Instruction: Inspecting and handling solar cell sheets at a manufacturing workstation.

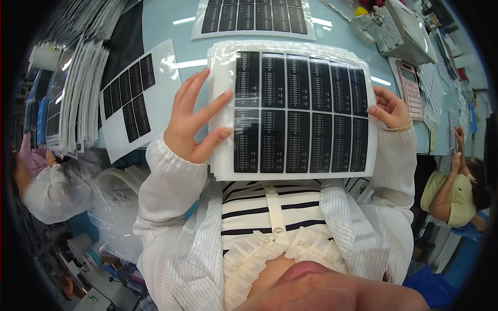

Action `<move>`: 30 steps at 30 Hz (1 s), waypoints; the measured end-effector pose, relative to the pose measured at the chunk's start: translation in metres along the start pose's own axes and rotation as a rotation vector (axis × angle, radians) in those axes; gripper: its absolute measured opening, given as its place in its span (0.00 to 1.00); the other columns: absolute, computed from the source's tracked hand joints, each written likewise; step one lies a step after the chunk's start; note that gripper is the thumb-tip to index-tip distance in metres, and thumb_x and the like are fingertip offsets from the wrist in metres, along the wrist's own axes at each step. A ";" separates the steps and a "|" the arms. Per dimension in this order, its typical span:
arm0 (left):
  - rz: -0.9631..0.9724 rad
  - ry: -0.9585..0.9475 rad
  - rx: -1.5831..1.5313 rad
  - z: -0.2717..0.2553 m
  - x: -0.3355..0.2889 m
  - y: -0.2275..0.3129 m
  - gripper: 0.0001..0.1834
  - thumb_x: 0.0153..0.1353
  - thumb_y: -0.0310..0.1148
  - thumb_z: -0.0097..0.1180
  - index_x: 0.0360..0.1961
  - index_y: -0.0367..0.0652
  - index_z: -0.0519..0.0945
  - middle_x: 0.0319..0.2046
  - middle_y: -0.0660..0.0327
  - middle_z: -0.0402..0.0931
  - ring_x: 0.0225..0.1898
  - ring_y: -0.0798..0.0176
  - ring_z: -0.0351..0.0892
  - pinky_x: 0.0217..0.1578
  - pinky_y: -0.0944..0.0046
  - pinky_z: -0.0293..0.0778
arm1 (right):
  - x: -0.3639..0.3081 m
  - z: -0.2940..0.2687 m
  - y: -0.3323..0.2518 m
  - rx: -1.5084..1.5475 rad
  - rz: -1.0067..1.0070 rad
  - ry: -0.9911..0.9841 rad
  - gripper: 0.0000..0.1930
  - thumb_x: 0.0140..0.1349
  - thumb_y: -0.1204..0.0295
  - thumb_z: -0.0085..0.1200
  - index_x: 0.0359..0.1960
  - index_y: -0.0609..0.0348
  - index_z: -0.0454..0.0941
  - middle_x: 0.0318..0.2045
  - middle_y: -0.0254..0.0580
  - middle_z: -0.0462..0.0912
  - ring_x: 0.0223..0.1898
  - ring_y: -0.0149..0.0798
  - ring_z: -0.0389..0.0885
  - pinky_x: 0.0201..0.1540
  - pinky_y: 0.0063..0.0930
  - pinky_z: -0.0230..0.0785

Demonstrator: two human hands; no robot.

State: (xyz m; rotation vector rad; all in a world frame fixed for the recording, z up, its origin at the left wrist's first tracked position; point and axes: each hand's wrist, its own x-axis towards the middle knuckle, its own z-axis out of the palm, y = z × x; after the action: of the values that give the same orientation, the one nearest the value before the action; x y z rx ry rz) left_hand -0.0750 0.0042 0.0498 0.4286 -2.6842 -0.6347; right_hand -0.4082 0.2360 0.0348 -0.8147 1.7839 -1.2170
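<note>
In front of me at the table's near edge lies a stack of white sheets (300,110). Its top sheet bears two rows of black printed rectangular labels under a glossy film. My left hand (196,120) is open, fingers spread, with fingertips and thumb resting on the stack's left margin. At the right edge, my right hand (390,108) is closed, its thumb on the top sheet and the other fingers curled at the side. How many sheets it pinches is hidden.
Another sheet of black labels (136,98) lies left, partly stripped. A further label sheet (254,19) is at the far side. Tall paper stacks (78,98) stand left; a pink calculator (410,88) and a glass jar (367,27) are right. Other people work on both sides.
</note>
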 end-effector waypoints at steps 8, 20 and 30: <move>0.047 0.021 -0.072 0.002 0.006 0.001 0.26 0.50 0.40 0.54 0.52 0.45 0.71 0.59 0.47 0.53 0.61 0.40 0.47 0.57 0.48 0.51 | -0.014 -0.015 0.002 0.241 0.081 0.019 0.28 0.49 0.78 0.58 0.51 0.63 0.60 0.37 0.47 0.79 0.36 0.35 0.80 0.38 0.28 0.73; 0.037 -0.039 -0.032 -0.002 0.000 -0.012 0.28 0.51 0.46 0.50 0.52 0.42 0.70 0.59 0.48 0.56 0.62 0.43 0.47 0.58 0.46 0.48 | -0.020 -0.065 0.022 0.268 0.085 -0.036 0.28 0.52 0.76 0.55 0.55 0.63 0.58 0.44 0.43 0.76 0.42 0.31 0.77 0.43 0.22 0.69; 0.037 -0.034 -0.048 -0.006 0.005 -0.005 0.27 0.45 0.37 0.56 0.50 0.43 0.72 0.57 0.47 0.57 0.61 0.40 0.49 0.56 0.47 0.53 | -0.020 -0.068 0.024 0.290 0.067 0.001 0.26 0.54 0.73 0.51 0.55 0.62 0.61 0.44 0.45 0.76 0.41 0.35 0.78 0.40 0.24 0.72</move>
State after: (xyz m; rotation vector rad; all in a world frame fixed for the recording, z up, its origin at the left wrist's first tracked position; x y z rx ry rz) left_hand -0.0762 -0.0046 0.0537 0.3572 -2.6966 -0.7000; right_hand -0.4601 0.2894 0.0316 -0.5822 1.5741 -1.3900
